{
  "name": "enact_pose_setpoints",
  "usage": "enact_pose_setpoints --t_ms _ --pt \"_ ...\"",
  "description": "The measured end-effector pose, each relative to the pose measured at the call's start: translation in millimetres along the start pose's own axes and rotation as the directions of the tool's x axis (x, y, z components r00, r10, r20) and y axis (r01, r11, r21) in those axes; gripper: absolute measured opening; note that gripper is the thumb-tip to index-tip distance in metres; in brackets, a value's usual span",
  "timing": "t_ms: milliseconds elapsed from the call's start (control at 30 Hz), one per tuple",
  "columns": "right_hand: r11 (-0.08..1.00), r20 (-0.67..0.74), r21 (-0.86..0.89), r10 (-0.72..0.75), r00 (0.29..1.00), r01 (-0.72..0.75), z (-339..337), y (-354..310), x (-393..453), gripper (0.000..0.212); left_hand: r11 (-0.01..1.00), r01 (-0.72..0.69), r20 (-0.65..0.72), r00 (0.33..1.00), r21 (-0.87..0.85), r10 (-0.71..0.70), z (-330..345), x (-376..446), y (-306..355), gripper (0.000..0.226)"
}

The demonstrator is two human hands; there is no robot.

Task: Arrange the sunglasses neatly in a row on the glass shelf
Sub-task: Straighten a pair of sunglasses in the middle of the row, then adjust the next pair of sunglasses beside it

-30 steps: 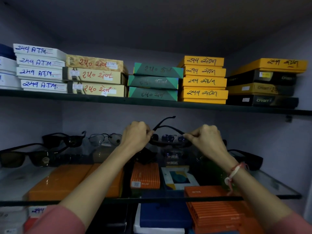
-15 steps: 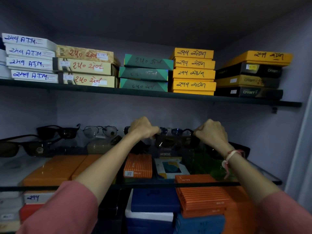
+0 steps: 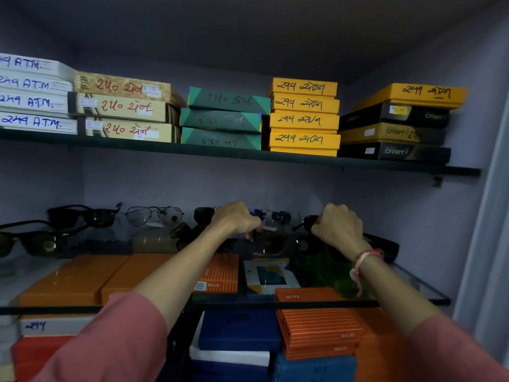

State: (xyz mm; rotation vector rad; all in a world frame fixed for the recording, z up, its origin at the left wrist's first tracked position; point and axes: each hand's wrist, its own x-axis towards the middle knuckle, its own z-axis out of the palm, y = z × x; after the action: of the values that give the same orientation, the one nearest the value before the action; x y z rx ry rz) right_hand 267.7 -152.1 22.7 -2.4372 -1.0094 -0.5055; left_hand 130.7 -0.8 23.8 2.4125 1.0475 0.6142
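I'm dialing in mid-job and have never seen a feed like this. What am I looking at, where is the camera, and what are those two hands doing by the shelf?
There is no machine here. The one picture comes from a wide-angle camera worn on a person's head, looking forward and down, so the arms in pink sleeves reach in from the bottom.

The left hand and right hand are both closed around a dark pair of sunglasses, one hand at each end, low over the glass shelf. Whether the pair already rests on the glass I cannot tell.

Further left on that shelf stand black sunglasses and a clear-lensed aviator pair, with another dark pair at the far left. Orange and blue boxes show through the glass from below. The upper shelf carries stacks of labelled boxes.
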Motion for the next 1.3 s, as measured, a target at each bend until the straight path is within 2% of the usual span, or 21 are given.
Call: enact_pose_setpoints --t_ms 267,367,433,500,600,700,767,833,900,1000,1067,1167,1233,1300 --pt "0.998 0.053 -0.058 -0.024 0.998 0.027 6 3 0 0.015 0.999 0.011 0.022 1.000 0.053 -0.013 5 0 -2 0.026" --pt "0.988 0.082 -0.147 -0.038 0.996 0.050 5 1 4 0.026 0.997 0.013 0.080 0.997 0.071 -0.019 2 -2 -2 0.029" --pt "0.977 0.060 -0.201 -0.060 0.996 0.071 2 -3 4 0.032 0.998 0.018 0.105 0.994 0.059 -0.024 -5 -4 -4 0.032" --pt "0.973 -0.030 -0.211 -0.108 0.994 0.099 -1 -12 3 0.037 0.999 0.023 0.047 0.999 0.034 -0.025 -18 -5 -13 0.036" --pt "0.976 -0.151 -0.122 -0.197 0.969 0.180 -1 -43 0 0.033 0.992 0.055 -0.123 0.992 0.112 -0.041 -39 -6 -39 0.040" --pt "0.963 -0.131 0.001 -0.266 0.955 0.268 9 -85 -9 0.029 0.967 0.112 -0.136 0.987 0.229 -0.082 -50 -10 -70 0.038" --pt "0.951 -0.031 0.107 -0.287 0.957 0.289 18 -108 -15 0.029 0.958 0.121 -0.094 0.991 0.262 -0.100 -51 -12 -82 0.040" --pt "0.946 0.144 0.190 -0.292 0.945 0.264 28 -128 -21 0.035 0.955 0.104 -0.058 0.994 0.277 -0.091 -53 -15 -92 0.038" --pt "0.956 0.298 0.165 -0.284 0.911 0.244 38 -143 -25 0.045 0.961 0.090 -0.041 0.996 0.260 -0.082 -57 -15 -103 0.033" --pt "0.974 0.378 0.163 -0.209 0.902 0.157 49 -158 -28 0.056 0.954 0.077 -0.035 0.997 0.290 -0.070 -71 -15 -125 0.034" --pt "0.959 0.385 0.281 -0.157 0.910 0.046 53 -163 -28 0.048 0.941 0.074 -0.028 0.997 0.329 -0.069 -81 -14 -139 0.033" --pt "0.892 0.351 0.448 -0.112 0.930 -0.062 49 -168 -30 0.022 0.942 0.047 -0.032 0.999 0.331 -0.038 -91 -12 -159 0.034" --pt "0.855 0.273 0.519 -0.151 0.950 -0.014 43 -168 -33 0.017 0.961 -0.028 -0.077 0.996 0.275 0.051 -94 -11 -165 0.037" --pt "0.825 0.221 0.563 -0.212 0.952 0.053 36 -168 -38 0.015 0.981 -0.127 -0.144 0.978 0.148 0.148 -98 -11 -166 0.042"
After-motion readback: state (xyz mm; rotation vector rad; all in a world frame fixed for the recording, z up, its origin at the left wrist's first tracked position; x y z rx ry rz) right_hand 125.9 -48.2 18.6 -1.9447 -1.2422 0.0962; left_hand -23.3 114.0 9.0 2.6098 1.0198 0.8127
